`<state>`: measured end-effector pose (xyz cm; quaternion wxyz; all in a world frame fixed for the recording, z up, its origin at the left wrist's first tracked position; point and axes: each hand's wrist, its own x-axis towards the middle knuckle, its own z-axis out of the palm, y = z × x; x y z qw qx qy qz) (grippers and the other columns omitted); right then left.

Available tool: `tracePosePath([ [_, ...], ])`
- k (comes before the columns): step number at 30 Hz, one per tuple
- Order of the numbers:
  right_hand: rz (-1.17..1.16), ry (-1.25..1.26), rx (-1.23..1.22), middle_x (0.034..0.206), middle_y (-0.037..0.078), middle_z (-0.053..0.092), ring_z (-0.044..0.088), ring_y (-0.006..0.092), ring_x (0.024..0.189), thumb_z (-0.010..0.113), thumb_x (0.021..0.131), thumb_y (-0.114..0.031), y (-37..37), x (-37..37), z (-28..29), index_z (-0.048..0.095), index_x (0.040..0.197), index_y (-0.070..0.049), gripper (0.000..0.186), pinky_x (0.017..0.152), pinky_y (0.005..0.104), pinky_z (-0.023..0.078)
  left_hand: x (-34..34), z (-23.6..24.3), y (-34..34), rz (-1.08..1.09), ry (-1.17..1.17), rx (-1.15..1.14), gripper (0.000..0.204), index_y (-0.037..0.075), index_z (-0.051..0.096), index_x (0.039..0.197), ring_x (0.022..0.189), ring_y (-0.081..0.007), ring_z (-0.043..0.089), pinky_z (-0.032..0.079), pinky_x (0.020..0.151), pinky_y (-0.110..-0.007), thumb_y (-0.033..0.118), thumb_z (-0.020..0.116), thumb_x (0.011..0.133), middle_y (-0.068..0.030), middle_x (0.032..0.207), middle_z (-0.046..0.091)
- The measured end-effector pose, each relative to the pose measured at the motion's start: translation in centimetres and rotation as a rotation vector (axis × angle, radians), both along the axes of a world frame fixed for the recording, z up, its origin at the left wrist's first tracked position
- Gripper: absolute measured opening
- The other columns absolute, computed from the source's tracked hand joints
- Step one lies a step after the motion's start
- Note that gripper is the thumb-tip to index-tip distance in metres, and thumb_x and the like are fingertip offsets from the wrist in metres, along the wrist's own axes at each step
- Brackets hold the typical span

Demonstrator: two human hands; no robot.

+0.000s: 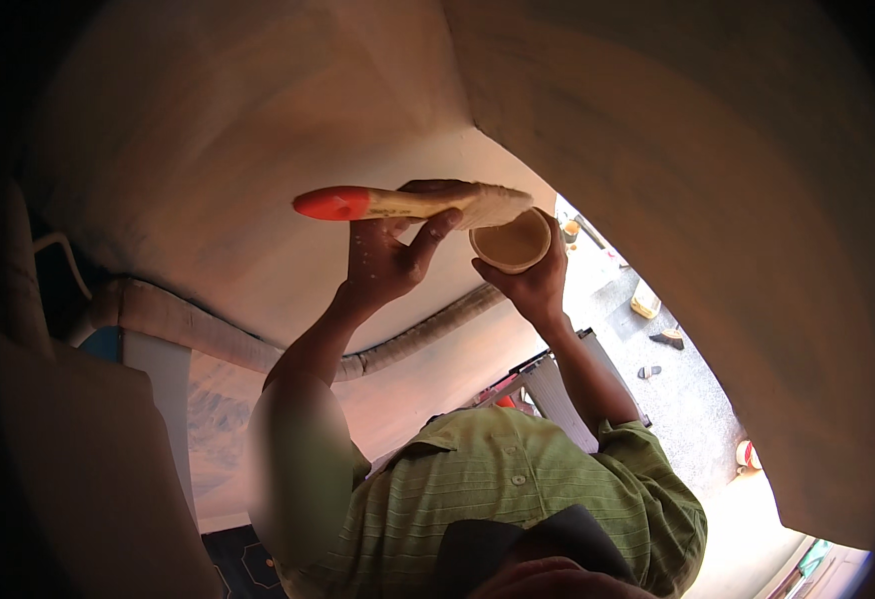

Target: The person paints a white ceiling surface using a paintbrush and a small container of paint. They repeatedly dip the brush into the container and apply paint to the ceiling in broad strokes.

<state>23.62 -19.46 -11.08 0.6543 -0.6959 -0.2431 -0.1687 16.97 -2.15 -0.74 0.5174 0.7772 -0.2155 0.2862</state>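
Observation:
My left hand [385, 262] is closed around a paintbrush [407, 204], which lies nearly level with its red-tipped wooden handle pointing left. Pale, paint-coated bristles point right, close above the rim of a small round tub [510, 243]. I cannot tell whether they touch it. Light brown liquid, like paint, shows inside the tub. Its side is gripped by my right hand [540, 283], thumb near the rim and fingers mostly hidden behind. Pale specks dot the back of my left hand. Both arms are raised in front of my green shirt.
Beige painted surfaces [288, 110] curve around, with a large one [677, 200] on the right. A rounded band [188, 324] runs across the left. Far below on the pale floor [692, 399] lie a yellowish container [645, 299], a slipper [649, 371] and a bucket [748, 456].

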Motion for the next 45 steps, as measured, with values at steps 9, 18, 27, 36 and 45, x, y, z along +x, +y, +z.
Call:
tracePosePath([
  [9,0.049,0.033,0.062,0.118,0.015,0.068,0.069,0.0292,0.109,0.095,0.064,-0.019,1.1,0.9,-0.5,0.053,0.129,-0.003,0.079,0.093,0.0401,0.056,0.0,0.4,-0.4,0.068,0.038,0.093,0.026,-0.007,0.068,0.118,0.101,-0.0224,0.073,0.063,0.086,-0.033,0.002,0.069,0.094,-0.0159,0.11,0.074],
  [18,0.04,-0.027,-0.007,0.119,0.016,0.068,0.069,0.0297,0.111,0.095,0.064,-0.02,1.9,0.9,0.5,0.052,0.129,-0.002,0.079,0.093,0.0408,0.056,0.4,-0.2,0.4,0.147,0.028,0.163,0.025,-0.006,0.07,0.115,0.088,-0.0183,0.075,0.063,0.078,-0.031,0.009,0.068,0.096,-0.0143,0.102,0.076],
  [27,0.045,-0.02,-0.031,0.118,0.018,0.068,0.069,0.031,0.11,0.096,0.064,-0.022,2.4,1.0,0.2,0.05,0.129,-0.002,0.082,0.092,0.0416,0.056,-0.8,2.2,1.3,0.326,0.1,-0.074,0.026,-0.01,0.072,0.102,0.08,-0.0129,0.072,0.059,0.072,-0.028,0.015,0.075,0.095,-0.0142,0.094,0.076],
  [36,0.113,-0.008,0.063,0.116,0.017,0.066,0.067,0.03,0.108,0.097,0.062,-0.019,2.4,1.2,-1.8,0.049,0.129,-0.002,0.084,0.092,0.0407,0.055,0.5,8.3,4.2,0.144,-0.196,-0.581,0.023,0.008,0.063,0.073,0.085,-0.011,0.069,0.06,0.08,-0.034,0.007,0.077,0.092,-0.0046,0.089,0.072],
  [45,0.215,0.089,0.054,0.116,0.016,0.065,0.066,0.0292,0.106,0.095,0.063,-0.019,2.1,-0.7,-2.9,0.049,0.128,-0.001,0.082,0.091,0.0412,0.054,0.3,19.5,2.2,0.731,-0.92,-0.114,0.007,-0.005,0.072,0.094,0.081,-0.01,0.068,0.052,0.074,-0.026,0.001,0.073,0.093,-0.0087,0.087,0.075],
])
